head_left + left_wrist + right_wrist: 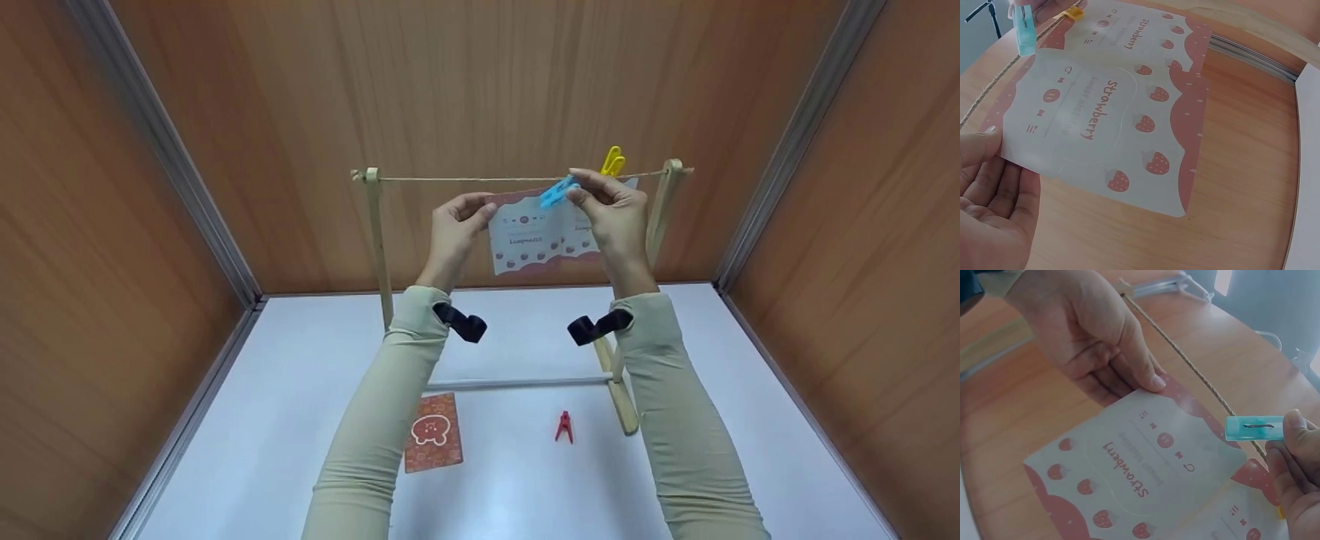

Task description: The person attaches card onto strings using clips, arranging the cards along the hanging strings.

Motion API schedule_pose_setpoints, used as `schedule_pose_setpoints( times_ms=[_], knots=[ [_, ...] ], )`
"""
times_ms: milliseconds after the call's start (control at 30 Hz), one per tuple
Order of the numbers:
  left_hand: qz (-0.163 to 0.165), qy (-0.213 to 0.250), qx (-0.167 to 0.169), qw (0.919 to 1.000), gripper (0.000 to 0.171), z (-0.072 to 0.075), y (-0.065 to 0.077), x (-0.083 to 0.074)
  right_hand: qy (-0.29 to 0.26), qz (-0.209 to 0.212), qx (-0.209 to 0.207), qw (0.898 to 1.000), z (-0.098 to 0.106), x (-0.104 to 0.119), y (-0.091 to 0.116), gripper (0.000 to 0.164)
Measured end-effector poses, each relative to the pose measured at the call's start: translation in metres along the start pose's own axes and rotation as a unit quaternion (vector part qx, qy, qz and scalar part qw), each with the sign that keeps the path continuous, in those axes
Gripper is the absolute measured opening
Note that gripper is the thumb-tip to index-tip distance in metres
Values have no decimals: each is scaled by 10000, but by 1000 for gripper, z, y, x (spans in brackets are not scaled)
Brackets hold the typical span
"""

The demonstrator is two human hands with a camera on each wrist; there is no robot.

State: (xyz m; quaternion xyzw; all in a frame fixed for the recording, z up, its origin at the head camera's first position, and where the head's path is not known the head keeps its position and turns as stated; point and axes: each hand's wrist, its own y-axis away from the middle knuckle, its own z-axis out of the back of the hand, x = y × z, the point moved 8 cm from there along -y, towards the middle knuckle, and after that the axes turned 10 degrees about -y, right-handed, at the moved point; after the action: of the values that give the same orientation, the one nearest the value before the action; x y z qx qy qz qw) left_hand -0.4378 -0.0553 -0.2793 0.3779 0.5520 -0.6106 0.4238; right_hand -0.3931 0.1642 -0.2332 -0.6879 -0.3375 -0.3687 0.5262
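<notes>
At upper centre, the left hand [456,226] pinches a corner of the strawberry-print card [525,236], which looks light, thin and easily creased, best held by its edges; rightward, the blue clothespin [556,193] sits pinched in the right hand [616,217], near the yellow clothespin [613,161].

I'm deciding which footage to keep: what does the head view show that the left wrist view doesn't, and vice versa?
Only the head view shows the red clothespin and the bear card, lying apart on the white tabletop.

Only the left wrist view shows a dark stand, in its upper left corner.

Both show the strawberry-printed paper, the cord, the yellow clothespin, the left grip on the paper, and the right grip pinching the blue clothespin.
</notes>
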Motion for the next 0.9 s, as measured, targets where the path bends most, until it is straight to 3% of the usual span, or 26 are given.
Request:
schedule_pose_setpoints(
  times_ms=[400,633,900],
  knots=[
    [-127,62,29,9999,21,-4,-4,-8,-127,336,-179,9992,-1,14,-7,26],
    [-170,31,37,9998,20,-5,-5,-11,110,712,-244,9971,-3,23,-9,24],
    [-207,143,55,9997,18,-8,-5,-13,124,803,-257,9964,-5,23,-13,23]
  ],
)
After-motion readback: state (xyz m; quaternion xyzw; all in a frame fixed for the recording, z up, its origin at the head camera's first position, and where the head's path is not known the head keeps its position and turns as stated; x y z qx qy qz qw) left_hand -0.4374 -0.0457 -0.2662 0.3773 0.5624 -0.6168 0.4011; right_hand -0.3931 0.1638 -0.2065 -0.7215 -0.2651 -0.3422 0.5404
